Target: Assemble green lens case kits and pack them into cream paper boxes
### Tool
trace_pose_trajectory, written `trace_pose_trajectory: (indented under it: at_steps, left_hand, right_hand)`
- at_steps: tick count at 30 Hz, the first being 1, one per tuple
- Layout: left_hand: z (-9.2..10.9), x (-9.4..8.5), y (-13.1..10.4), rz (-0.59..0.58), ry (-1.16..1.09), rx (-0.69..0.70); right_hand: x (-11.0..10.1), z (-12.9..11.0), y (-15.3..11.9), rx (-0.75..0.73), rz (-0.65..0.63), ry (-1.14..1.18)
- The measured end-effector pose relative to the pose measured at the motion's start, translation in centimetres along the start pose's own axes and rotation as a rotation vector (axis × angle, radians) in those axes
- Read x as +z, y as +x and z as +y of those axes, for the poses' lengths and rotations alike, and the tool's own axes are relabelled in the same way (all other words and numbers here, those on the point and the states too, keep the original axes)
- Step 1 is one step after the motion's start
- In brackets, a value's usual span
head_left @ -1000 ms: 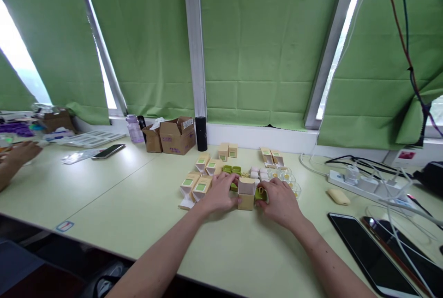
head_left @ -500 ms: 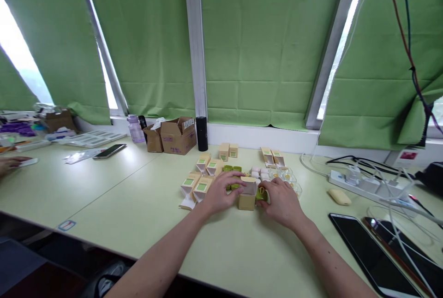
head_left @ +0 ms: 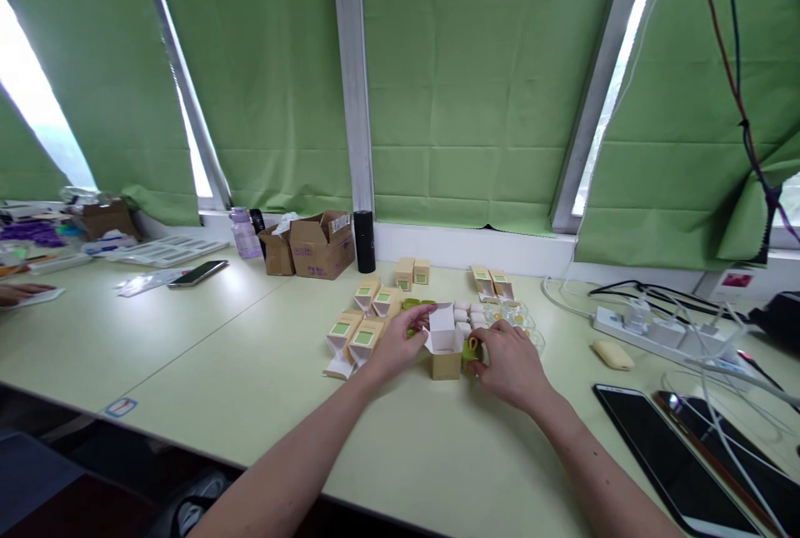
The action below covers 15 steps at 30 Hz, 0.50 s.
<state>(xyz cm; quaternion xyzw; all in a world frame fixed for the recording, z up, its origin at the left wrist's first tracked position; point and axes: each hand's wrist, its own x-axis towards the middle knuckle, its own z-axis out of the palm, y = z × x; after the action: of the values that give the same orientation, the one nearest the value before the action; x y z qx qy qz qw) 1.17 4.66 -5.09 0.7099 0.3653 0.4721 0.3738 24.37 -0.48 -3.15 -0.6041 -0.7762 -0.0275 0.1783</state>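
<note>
A small tan carton point(head_left: 446, 366) stands on the table in front of me, its white-lined top flap raised and its mouth open. My left hand point(head_left: 400, 346) is at the carton's left side, fingertips on the raised flap and thumb by the side flap. Just right of the carton, my right hand point(head_left: 513, 365) pinches a small olive-green case point(head_left: 471, 351) with a yellow loop on top. Behind my left fingers are more green cases point(head_left: 411, 303), partly hidden. White rounded pieces point(head_left: 462, 316) and clear plastic pieces with yellow centres point(head_left: 516, 318) lie beyond my right hand.
Several open cartons point(head_left: 362, 336) lie at the left, with closed ones point(head_left: 405, 273) behind. A black tumbler point(head_left: 363, 242) and a cardboard box point(head_left: 322, 246) stand at the back. Right are a power strip point(head_left: 668, 336), cables and a tablet point(head_left: 672, 455). Another person's hand point(head_left: 23, 294) is far left.
The carton's flaps have opened out and its top flap now stands up under my left fingers. My right hand stays beside the carton with the green case.
</note>
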Motion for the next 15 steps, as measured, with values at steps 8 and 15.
trace_pose_trajectory:
  at_steps: [8,15]
  left_hand:
    - [-0.9,0.2,0.1,0.002,-0.064,-0.021]
    - [-0.2,0.3,-0.1,-0.025,-0.046,-0.030]
  right_hand:
    - [-0.2,1.2,0.2,0.092,0.325,0.228]
    - [0.0,-0.3,0.0,-0.011,0.498,0.920]
